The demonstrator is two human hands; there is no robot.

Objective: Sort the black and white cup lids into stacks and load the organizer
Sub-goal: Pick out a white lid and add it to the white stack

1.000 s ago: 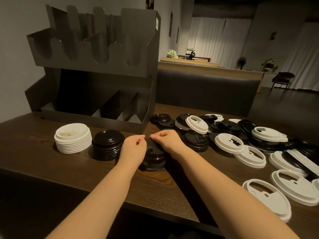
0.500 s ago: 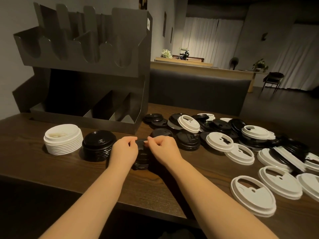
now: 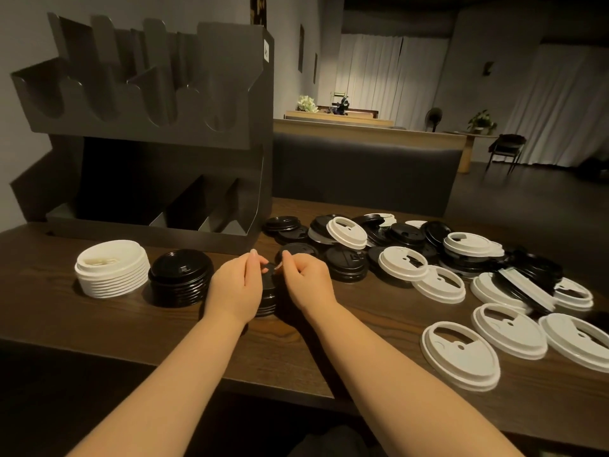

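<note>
Presently both hands close on one small stack of black plastic cup lids point(image 3: 267, 296) at the near centre of the dark wooden table point(image 3: 99, 324). The left hand point(image 3: 235, 290) cups the stack's nine o'clock side, fingers curled round its rim; the right hand point(image 3: 304, 282) grips the three o'clock side, thumb and forefinger pinching at the top lid. Neither hand is spread wide; both hold the stack.

Compared with a second ago, the hands have drawn slightly closer over the top lid, and the stack has stayed on the table between them. Judgement: the lids are being squared and pressed into a nest, not yet lifted.

At nine o'clock of the grip, just beside the left hand, stands a taller finished stack of black round lids point(image 3: 180, 278); further at nine o'clock, a stack of white plastic lids point(image 3: 112, 268). At eleven o'clock rises the dark grey tiered organizer point(image 3: 148, 127); no lids show in its lower compartments. From one to four o'clock lies the unsorted spread of loose black and white lids point(image 3: 428, 258), with large flat white lids point(image 3: 459, 356) nearest the table edge.

Judgement: sorting is partly done, loading not begun. A loosely nested stack may slip apart when carried.
</note>
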